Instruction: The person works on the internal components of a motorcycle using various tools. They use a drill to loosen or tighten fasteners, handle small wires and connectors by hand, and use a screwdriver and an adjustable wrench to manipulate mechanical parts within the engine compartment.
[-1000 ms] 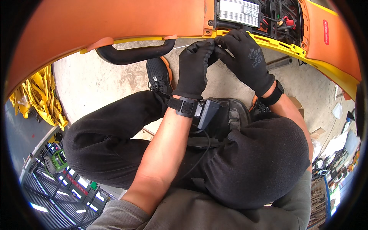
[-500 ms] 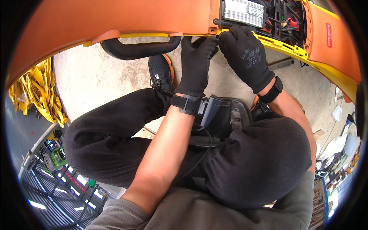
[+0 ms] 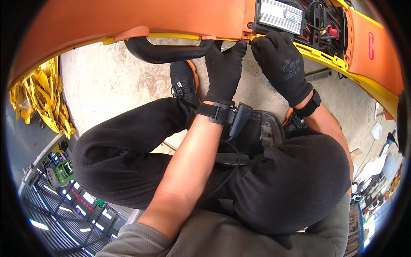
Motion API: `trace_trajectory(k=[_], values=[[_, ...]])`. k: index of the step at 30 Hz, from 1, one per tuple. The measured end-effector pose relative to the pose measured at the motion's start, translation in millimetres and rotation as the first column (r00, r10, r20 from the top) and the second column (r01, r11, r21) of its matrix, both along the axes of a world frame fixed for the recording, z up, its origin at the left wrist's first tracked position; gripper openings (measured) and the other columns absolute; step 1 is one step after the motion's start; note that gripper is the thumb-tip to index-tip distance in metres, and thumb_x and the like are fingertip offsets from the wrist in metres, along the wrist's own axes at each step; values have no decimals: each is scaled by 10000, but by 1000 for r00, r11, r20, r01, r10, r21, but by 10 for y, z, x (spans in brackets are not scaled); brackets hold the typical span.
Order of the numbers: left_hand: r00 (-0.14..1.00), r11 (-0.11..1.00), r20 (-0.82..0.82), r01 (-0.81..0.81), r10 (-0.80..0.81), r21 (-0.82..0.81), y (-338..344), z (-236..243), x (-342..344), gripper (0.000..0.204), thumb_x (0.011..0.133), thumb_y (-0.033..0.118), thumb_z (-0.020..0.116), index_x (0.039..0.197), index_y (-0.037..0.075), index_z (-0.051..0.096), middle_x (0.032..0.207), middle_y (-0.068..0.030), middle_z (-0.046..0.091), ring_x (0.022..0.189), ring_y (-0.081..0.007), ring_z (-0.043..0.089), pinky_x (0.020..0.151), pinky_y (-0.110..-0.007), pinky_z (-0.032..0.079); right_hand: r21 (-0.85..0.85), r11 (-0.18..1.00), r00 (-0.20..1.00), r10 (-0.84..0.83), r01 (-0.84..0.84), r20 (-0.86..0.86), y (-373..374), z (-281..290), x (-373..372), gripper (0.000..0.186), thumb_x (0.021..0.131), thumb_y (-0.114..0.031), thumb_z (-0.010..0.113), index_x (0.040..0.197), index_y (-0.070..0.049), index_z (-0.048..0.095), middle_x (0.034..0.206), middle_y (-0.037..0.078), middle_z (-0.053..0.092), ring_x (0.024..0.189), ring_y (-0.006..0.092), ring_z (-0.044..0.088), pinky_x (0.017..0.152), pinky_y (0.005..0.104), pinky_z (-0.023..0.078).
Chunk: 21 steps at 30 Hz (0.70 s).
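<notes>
black gloves (image 3: 284,70), grey shirt (image 3: 231,235), black trousers (image 3: 295,184)

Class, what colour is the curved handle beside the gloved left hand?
The curved handle is black, clearest in the head view.

We are in what appears to be a workshop or assembly hall, where an orange-and-yellow body (image 3: 188,19) spans the top of the frame, its compartment (image 3: 343,39) at upper right open on a ribbed silver box (image 3: 278,17) and wires (image 3: 332,31). Below it we see a pale, stained floor (image 3: 115,83). Yellow parts (image 3: 42,96) lie heaped at the left edge, mixed clutter (image 3: 371,171) spreads at far right, and a dark, ribbed structure (image 3: 51,210) with bright strips fills the lower left corner.
</notes>
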<state>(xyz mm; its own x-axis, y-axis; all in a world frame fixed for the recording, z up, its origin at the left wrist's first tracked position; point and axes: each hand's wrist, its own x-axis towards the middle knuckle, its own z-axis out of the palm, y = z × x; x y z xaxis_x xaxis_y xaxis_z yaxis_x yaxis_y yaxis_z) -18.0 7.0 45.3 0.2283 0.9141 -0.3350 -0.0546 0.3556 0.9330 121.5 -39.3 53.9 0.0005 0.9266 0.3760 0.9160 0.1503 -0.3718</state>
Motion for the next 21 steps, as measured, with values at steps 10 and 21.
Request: trace_trajectory(k=[10, 21], values=[[997, 999, 58, 42, -41, -23, 36, 50, 37, 490, 875, -18, 605, 1272, 15, 321, 1257, -163, 475, 1037, -232, 599, 820, -339, 585, -42, 999, 995, 29, -25, 99, 31, 102, -20, 145, 740, -106, 640, 873, -95, 584, 904, 46, 571, 873, 229, 570, 651, 323, 507], [987, 999, 152, -49, 51, -19, 9, 25, 59, 415, 858, -26, 608, 1223, -45, 413, 1192, -139, 493, 920, -217, 632, 728, -306, 587, -46, 999, 995, 28, -24, 100, 51, 63, -36, 172, 726, -92, 639, 893, -89, 594, 950, 50, 582, 910, 234, 570, 673, 325, 512]])
